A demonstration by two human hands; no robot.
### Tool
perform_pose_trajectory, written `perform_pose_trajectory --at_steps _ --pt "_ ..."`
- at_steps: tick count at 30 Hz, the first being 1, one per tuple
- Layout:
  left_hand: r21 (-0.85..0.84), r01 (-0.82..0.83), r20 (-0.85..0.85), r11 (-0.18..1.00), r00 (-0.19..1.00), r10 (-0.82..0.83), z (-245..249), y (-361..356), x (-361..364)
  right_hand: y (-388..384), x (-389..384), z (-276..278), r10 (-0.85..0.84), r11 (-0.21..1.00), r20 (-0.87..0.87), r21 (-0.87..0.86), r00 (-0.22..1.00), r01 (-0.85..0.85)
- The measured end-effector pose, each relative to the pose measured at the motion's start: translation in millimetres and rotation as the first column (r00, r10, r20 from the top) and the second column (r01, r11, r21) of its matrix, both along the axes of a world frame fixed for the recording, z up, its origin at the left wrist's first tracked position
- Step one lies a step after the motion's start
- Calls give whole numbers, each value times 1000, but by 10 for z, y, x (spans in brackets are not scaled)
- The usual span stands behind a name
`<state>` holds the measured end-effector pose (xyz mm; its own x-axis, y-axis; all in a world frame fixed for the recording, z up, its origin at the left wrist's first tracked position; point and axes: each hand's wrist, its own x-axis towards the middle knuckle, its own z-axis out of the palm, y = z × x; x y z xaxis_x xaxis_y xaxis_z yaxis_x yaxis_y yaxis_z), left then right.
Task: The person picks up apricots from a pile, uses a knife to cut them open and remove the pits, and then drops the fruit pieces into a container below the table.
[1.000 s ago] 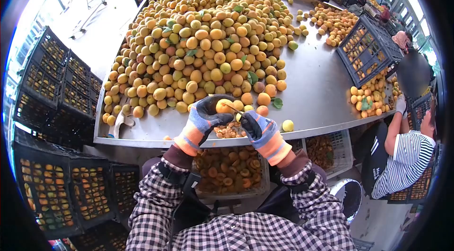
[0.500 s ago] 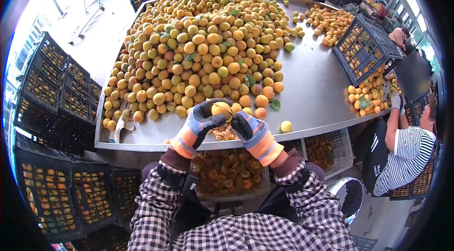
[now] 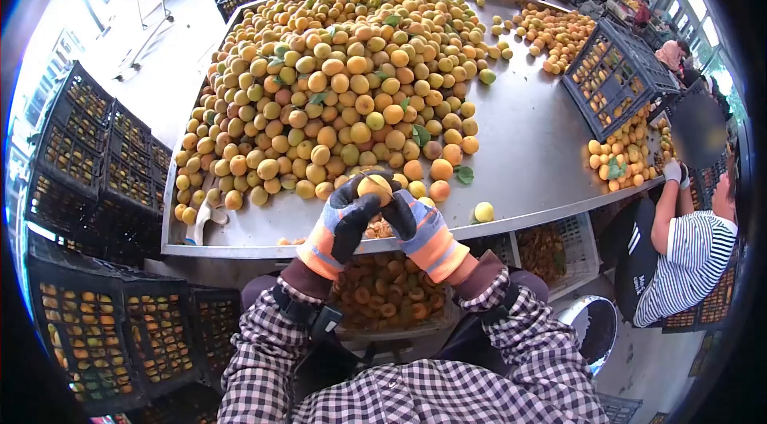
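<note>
A rounded, golden apricot [image 3: 372, 187] held at the near edge of a smooth, grey metal table [image 3: 519, 152].
The left hand [image 3: 339, 224], in a glove with dark coated fingers, is clamped around the fruit; the right hand [image 3: 419, 226] curls against its right side, and whether it grips anything cannot be told. Beyond them, a bumpy heap of apricots [image 3: 319, 104] with flat green leaves [image 3: 421, 135] fills the table's left and middle. Halved apricots [image 3: 389, 294] lie below the near edge; a latticed plastic crate [image 3: 631, 64] tilts at right.
</note>
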<state>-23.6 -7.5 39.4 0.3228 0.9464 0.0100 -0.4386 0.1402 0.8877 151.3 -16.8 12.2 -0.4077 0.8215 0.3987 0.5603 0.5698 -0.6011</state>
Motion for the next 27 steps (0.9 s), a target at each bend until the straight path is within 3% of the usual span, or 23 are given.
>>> perform_pose_trajectory --at_steps 2,4,7,10,13,14,15,16,17,23,25,26,27 --pt "77 35 -187 996 982 -20 47 103 -132 -7 31 77 8 1000 7 -5 1000 -8" --pt "108 51 -215 993 976 -27 129 116 -172 -16 51 142 32 996 9 -79 999 -31" --pt "174 33 -260 984 966 14 111 54 -142 -37 27 134 32 999 15 -43 999 -31" --pt "79 -133 -37 988 990 136 47 -31 38 -41 -83 68 11 999 -60 32 998 -9" --pt "-162 -132 255 978 952 171 -75 -96 190 13 -156 7 -13 999 -92 31 996 16" --pt "-162 -130 257 978 952 169 -91 -68 148 32 -133 13 2 1000 -103 8 995 -2" --pt "-42 -85 96 996 991 88 -67 -6 72 50 -99 40 4 1000 -99 11 995 -3" --pt "67 -22 -76 998 997 27 -46 50 -1 63 -66 76 -3 999 10 36 1000 3" --pt "124 -82 -222 989 969 108 -59 95 -59 68 -53 92 -12 998 116 62 993 5" --pt "255 -107 -335 961 922 192 92 43 -129 -5 -108 164 -3 995 114 95 994 -8" --pt "82 -211 -114 974 969 219 49 -39 11 6 -168 126 -10 995 118 103 993 -2" --pt "-111 -197 112 974 971 209 -153 -24 37 24 -200 40 -28 998 72 55 997 24" --pt "-110 -198 113 974 971 210 -165 -27 66 33 -239 8 -47 999 28 7 998 47"
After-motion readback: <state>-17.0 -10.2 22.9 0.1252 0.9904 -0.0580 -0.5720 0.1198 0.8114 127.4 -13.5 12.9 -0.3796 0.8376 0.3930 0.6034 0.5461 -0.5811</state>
